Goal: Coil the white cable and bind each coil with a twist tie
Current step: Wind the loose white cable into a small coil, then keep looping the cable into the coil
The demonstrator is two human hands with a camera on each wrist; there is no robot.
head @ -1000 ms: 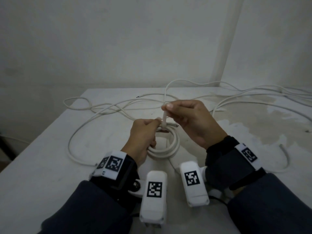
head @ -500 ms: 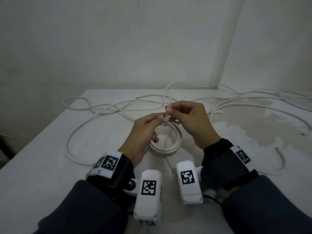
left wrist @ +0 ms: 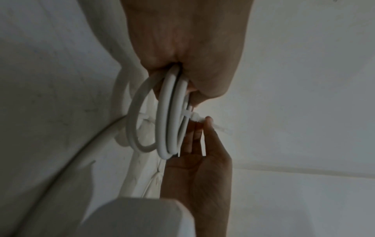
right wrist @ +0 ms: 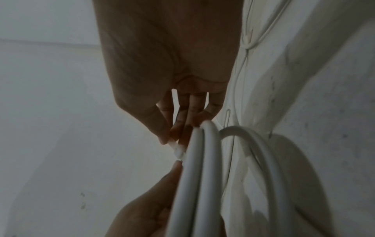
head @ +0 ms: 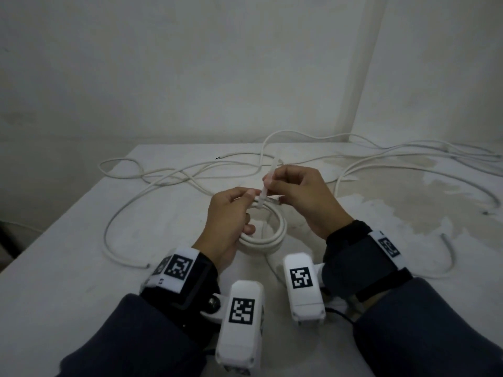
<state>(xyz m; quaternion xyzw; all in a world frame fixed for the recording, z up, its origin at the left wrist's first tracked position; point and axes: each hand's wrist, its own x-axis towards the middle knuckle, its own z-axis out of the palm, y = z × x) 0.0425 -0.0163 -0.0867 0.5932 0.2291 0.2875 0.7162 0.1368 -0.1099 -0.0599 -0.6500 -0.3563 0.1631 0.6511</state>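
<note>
My left hand [head: 228, 213] grips the coil [head: 268, 235] above the table [head: 81, 240]; my right hand [head: 302, 197] pinches the twist tie [head: 265, 186] wrapped around the coil's top.

Dim, flat, greyish light throughout; soft shadows; wrist views darker, grainy, edges stretched.

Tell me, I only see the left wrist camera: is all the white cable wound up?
Observer: No. The head view shows long loose cable spread over the table beyond the coil.
Operator: Where does the tie's end go?
Observer: The twist tie has a tail sticking up past the right hand, which pinches it.
Operator: Any cable ends?
Observer: One cut end lies on the table by the left wrist.
</note>
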